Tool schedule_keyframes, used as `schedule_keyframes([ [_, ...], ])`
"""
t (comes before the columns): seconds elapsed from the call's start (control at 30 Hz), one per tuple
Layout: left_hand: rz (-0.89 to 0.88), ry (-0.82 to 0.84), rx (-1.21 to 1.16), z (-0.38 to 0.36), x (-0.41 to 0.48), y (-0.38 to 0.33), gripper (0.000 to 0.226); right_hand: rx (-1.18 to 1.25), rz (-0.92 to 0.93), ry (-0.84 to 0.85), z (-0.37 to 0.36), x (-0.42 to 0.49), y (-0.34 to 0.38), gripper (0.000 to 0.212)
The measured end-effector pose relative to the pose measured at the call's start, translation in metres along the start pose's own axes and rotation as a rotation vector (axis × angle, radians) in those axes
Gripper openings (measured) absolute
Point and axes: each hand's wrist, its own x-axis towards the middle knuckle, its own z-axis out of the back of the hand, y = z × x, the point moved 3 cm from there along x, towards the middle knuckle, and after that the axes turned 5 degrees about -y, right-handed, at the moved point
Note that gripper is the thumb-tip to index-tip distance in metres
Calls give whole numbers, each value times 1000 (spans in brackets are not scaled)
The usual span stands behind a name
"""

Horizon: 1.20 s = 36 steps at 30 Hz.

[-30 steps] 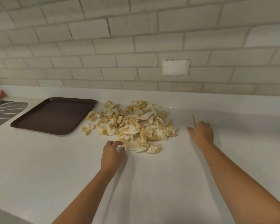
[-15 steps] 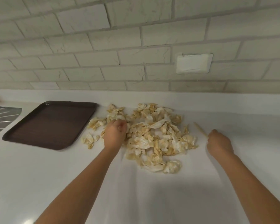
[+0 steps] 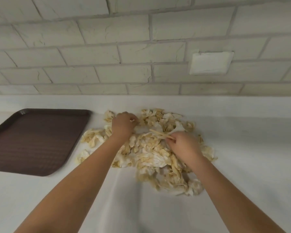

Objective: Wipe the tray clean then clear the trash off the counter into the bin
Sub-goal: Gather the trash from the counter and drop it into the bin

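Observation:
A heap of crumpled, yellow-stained paper napkins (image 3: 151, 155) lies on the white counter (image 3: 141, 207) near the wall. My left hand (image 3: 123, 125) rests on the heap's far left part, fingers curled into the napkins. My right hand (image 3: 183, 143) is over the middle of the heap and pinches thin wooden sticks (image 3: 160, 134) that point left. The dark brown tray (image 3: 35, 140) lies flat to the left of the heap, with nothing on it.
A pale brick wall (image 3: 124, 56) runs along the back of the counter, with a white cover plate (image 3: 211, 63) on it at the right. No bin is in view.
The view has closed in on the heap. My left hand has gone from the near edge to the far left of the napkins. My right hand has carried the sticks left, onto the heap.

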Motion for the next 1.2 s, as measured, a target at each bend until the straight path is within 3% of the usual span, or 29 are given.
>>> schedule_keyframes([
  [0.1, 66, -161, -420, 39, 2, -1, 7, -151, -123, 124, -20, 31, 7, 29],
  [0.27, 123, -320, -787, 110, 5, 10, 16, -289, -239, 212, -34, 47, 16, 27],
  [0.37, 135, -193, -465, 123, 1, 33, 11, -346, -259, 203, -34, 47, 18, 17],
  [0.47, 189, 112, -32, 96, -12, 62, 22, -346, -287, 225, -31, 47, 18, 11],
  [0.57, 247, 343, 164, 52, -35, 85, 32, -242, -313, 213, -27, 46, 10, 14],
  [0.67, 270, 317, 124, 27, -46, 94, 29, -108, -286, 207, -18, 42, 3, 18],
  [0.73, 273, 300, 152, 21, -45, 95, 23, -44, -172, 170, -16, 39, 6, 18],
  [0.93, 359, 323, 103, 19, -39, 95, 19, -111, 114, 286, -31, 39, 38, 26],
  [1.0, 381, 301, 78, 20, -39, 92, 30, -179, 142, 317, -33, 44, 45, 16],
  [1.07, 394, 287, 64, 19, -38, 91, 34, -221, 151, 351, -34, 45, 49, 20],
  [1.2, 338, 281, 97, 23, -41, 89, 14, -215, 158, 404, -26, 44, 47, 26],
])
